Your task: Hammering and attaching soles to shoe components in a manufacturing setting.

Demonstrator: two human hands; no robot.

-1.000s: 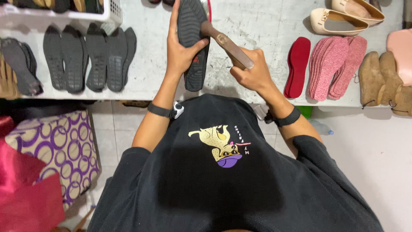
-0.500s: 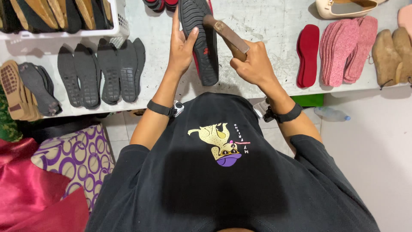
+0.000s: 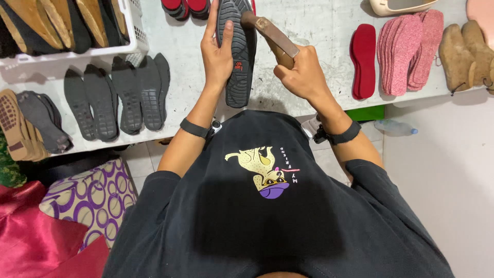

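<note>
A black rubber shoe sole (image 3: 240,62) lies tread up on the white worktable (image 3: 319,31), straight ahead of me. My left hand (image 3: 217,51) grips its left edge, fingers stretched along it. My right hand (image 3: 302,72) is closed round the brown wooden handle of a hammer (image 3: 270,33), whose head rests on the upper part of the sole. Both wrists wear dark bands.
Several black soles (image 3: 118,98) lie in a row at the left, with tan soles (image 3: 15,123) beyond. A white basket (image 3: 135,31) of soles stands at the back left. Red insoles (image 3: 363,59), pink insoles (image 3: 406,49) and tan shoes (image 3: 465,51) lie at the right. A patterned stool (image 3: 95,193) stands below.
The view has shifted, so the table's things sit lower and further right in frame. The hammer head has come down onto the upper part of the sole. Both hands keep their hold.
</note>
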